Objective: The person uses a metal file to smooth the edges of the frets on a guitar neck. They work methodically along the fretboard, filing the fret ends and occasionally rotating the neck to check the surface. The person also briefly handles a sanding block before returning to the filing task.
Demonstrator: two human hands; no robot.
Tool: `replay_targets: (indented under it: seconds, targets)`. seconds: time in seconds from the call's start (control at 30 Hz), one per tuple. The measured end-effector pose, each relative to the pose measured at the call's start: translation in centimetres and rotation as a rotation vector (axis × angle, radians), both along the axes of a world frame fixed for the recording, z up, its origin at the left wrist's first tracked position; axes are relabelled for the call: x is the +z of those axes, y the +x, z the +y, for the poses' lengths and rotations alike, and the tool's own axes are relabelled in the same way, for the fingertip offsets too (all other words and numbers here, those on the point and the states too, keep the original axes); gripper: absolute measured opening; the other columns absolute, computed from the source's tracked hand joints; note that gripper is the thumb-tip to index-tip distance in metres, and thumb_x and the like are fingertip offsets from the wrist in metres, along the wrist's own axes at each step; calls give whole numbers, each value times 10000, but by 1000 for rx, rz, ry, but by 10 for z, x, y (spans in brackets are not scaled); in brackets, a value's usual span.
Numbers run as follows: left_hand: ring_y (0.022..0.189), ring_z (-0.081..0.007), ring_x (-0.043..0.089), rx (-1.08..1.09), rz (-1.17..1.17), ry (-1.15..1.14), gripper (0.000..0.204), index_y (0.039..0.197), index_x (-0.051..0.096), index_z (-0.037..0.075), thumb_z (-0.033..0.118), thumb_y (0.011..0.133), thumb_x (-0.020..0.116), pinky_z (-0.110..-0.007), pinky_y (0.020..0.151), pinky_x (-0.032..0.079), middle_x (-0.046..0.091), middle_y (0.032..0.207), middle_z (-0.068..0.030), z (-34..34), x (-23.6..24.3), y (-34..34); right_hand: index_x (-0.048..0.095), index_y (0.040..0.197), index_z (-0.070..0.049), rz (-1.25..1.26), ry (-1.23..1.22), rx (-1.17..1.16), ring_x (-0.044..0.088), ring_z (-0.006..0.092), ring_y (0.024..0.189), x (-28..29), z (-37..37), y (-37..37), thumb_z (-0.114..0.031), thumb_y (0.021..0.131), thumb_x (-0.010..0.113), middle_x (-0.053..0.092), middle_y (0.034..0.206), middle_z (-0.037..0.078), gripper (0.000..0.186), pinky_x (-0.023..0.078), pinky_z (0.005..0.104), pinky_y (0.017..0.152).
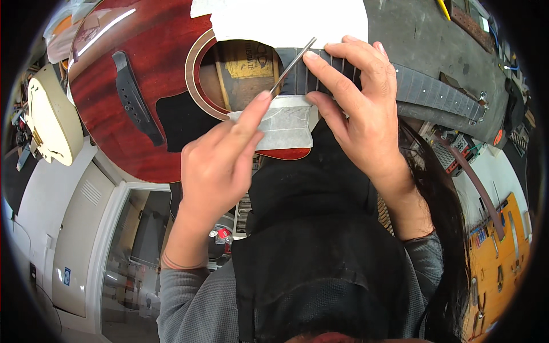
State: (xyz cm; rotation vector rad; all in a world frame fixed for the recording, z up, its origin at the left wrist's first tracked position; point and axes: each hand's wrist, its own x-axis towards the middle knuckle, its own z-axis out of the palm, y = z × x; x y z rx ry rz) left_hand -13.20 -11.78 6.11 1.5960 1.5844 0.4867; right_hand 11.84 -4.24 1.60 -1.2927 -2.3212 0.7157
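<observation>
A red acoustic guitar (148,60) lies on its back across the bench, its neck running to the right. My left hand (220,154) is closed around the handle end of a thin metal file (294,66), which slants across the end of the dark fretboard (293,84) beside the soundhole. My right hand (369,106) rests over the frets with fingers apart; its index fingertip is at the file and its thumb at the fretboard's near edge. Pale masking tape (274,128) covers the guitar top beside the near edge. White paper (291,23) covers the far side.
The grey bench top (409,37) extends behind the neck. A dark bridge (136,97) and black pickguard (186,121) sit on the guitar top. A cream guitar body (54,114) stands at far left. Tools hang on an orange board (503,263) at lower right.
</observation>
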Motion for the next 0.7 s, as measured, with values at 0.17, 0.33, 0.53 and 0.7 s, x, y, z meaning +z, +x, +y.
replay_targets:
  seconds: [0.17, 0.33, 0.53, 0.7]
  targets:
    - [759, -306, 761, 53, -116, 66, 616, 1538, 720, 133, -29, 946, 777, -398, 707, 600, 783, 942, -162, 0, -6, 0, 770, 1410, -191, 7, 21, 9, 608, 352, 1405, 0, 1, 1, -119, 827, 916, 650, 1430, 72, 606, 429, 644, 1230]
    - [767, -308, 758, -110, 189, 34, 617, 1540, 718, 137, -25, 947, 774, -391, 709, 603, 786, 1013, -143, 3, 3, 0, 780, 1418, -181, 2, -4, 4, 604, 342, 1427, 1, 0, -1, -105, 829, 931, 655, 1454, 71, 613, 402, 623, 1257]
    - [764, -171, 705, 36, -35, 109, 537, 1541, 685, 4, -6, 1007, 742, -338, 738, 580, 784, 1060, -109, 4, -11, -8, 772, 1426, -176, -13, 0, 27, 597, 340, 1416, 5, 4, 2, -102, 826, 926, 650, 1445, 77, 624, 425, 576, 1235]
    - [671, -14, 442, 471, -885, -382, 471, 1566, 539, -54, 144, 1145, 609, -223, 587, 346, 605, 877, -3, -2, -3, -16, 764, 1421, -171, -88, -42, 41, 586, 325, 1314, 21, 16, -3, -97, 787, 929, 634, 1405, 72, 659, 450, 497, 1138]
